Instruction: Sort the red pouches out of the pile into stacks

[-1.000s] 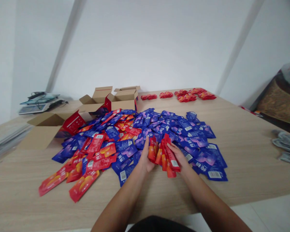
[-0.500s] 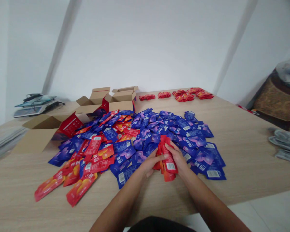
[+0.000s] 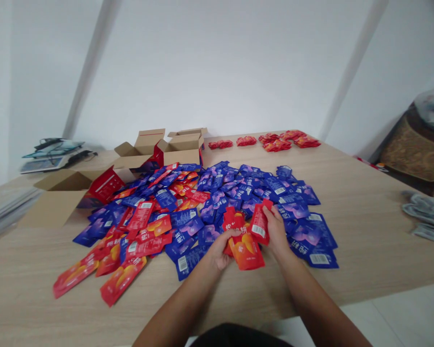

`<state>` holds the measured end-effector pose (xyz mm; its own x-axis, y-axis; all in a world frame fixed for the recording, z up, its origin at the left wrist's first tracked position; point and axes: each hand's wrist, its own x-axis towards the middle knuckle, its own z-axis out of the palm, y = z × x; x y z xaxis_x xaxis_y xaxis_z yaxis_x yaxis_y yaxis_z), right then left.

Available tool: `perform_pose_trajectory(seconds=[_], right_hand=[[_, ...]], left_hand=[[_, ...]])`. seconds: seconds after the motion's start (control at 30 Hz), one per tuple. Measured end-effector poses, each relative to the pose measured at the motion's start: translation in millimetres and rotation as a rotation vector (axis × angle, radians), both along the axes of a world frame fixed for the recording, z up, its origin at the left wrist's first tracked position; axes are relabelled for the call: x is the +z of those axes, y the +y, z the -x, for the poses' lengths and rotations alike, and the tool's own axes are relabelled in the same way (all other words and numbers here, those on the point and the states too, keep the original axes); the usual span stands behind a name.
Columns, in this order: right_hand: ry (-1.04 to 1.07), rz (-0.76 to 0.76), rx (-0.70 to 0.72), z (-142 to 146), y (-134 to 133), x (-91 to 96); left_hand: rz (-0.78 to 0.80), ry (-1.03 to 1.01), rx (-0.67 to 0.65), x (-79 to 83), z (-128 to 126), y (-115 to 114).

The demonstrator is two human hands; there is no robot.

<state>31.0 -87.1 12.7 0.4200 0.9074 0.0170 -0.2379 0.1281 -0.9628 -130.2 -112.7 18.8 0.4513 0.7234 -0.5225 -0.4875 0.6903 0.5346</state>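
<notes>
My left hand (image 3: pixel 221 249) is closed on a small bunch of red pouches (image 3: pixel 245 248), their orange fruit print facing up. In my right hand (image 3: pixel 275 225) is a red pouch (image 3: pixel 259 222) with its barcode side showing, apart from the bunch; whether more lie behind it I cannot tell. Both hands are above the near edge of a wide heap of blue pouches (image 3: pixel 304 236). Loose red pouches (image 3: pixel 141 217) lie among the blue ones on the left, and a few reach toward the table's front.
Open cardboard boxes (image 3: pixel 58 205) stand at the left and back left. Several stacks of red pouches (image 3: pixel 275 142) line the table's far edge. A flat device with things on it (image 3: pixel 47 161) sits far left. Grey cloth (image 3: pixel 427 217) lies at the right edge.
My hands have moved apart. The red pouch in my right hand has come away from the bunch, which stays in my left hand with its fruit print now visible.
</notes>
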Motion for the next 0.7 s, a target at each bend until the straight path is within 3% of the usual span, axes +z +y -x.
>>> perform_pose_trajectory(seconds=[0.07,0.17,0.27,0.33,0.5,0.7], right_hand=[[-0.191,-0.002,-0.025,-11.0,0.5,6.7],[-0.648,0.003,-0.012,-21.1,-2.9,21.4],[-1.032,-0.004,0.050,-9.5,-10.6,35.6],[-1.117,-0.001,0.123,9.0,-16.1,40.8],[-0.890,-0.043,0.196,48.4,-22.1,35.1],[-0.425,-0.074,0.243,47.8,-12.3,13.8]], left_hand=[[-0.015,0.028,0.059,2.3,0.6,0.9],[-0.147,0.144,0.186,5.7,-1.8,0.8],[-0.315,0.220,0.279,5.8,-8.4,-0.1],[-0.376,0.200,0.285,3.9,-13.4,-1.2],[-0.332,0.123,0.299,1.1,-17.6,-6.2],[-0.370,0.095,0.220,5.9,-13.6,-10.0]])
